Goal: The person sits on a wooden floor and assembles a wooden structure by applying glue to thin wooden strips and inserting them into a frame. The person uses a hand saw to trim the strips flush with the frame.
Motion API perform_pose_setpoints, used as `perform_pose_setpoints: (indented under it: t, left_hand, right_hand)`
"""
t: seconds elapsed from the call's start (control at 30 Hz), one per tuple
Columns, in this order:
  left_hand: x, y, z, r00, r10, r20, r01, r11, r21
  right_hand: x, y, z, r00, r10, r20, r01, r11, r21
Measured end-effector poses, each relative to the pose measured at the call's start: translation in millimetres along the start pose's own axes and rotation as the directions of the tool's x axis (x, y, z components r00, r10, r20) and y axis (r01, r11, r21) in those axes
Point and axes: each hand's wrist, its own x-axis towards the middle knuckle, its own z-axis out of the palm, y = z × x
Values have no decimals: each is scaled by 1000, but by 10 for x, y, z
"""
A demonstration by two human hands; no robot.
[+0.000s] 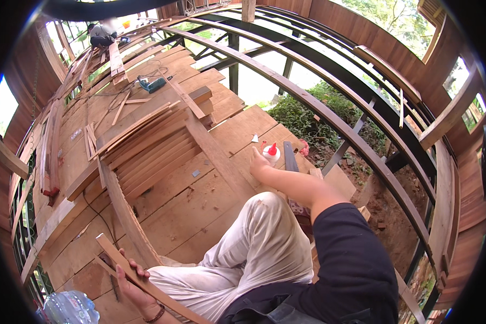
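Observation:
My left hand (pixel 130 282) is closed around a narrow wooden strip (pixel 125 265) at the lower left, the fingertips over its far edge. A shorter thin piece of wood (pixel 106 265) lies against its left side. Ahead and to the right, my right arm stretches out over the plank floor. My right hand (pixel 260 163) is at a white squeeze bottle (pixel 271 155) with a red pointed cap, apparently gripping it; the hand and wrist hide its lower part and most of the fingers. Just right of the bottle lies a handsaw's dark blade (pixel 290 156).
Stacked boards (pixel 154 156) fill the middle left, with a green power tool (pixel 152 85) and its cord beyond. A clear plastic bottle (pixel 70 308) stands at the lower left. Curved metal beams (pixel 308 100) span open ground at right. Another person (pixel 102 35) crouches far left.

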Motion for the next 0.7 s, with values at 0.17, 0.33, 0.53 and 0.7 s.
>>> perform_pose_setpoints:
  t: [0.17, 0.33, 0.53, 0.7]
  left_hand:
    - [-16, 159, -25, 993, 120, 18, -119, 992, -27]
    - [102, 14, 531, 977, 211, 4, -209, 972, -109]
    - [58, -95, 1145, 938, 328, 109, -338, 936, 93]
    - [-520, 859, 1104, 580, 810, -90, -804, 552, -220]
  right_hand:
    - [-925, 498, -771, 915, 317, -249, -82, 752, 654]
    - [-1860, -331, -2174, 680, 552, -483, 669, -197, 716]
    - [-2092, -1411, -3039, 798, 493, -347, 601, -695, 395]
    - [-1929, -1159, -2607, 888, 455, -64, 453, -845, 285]
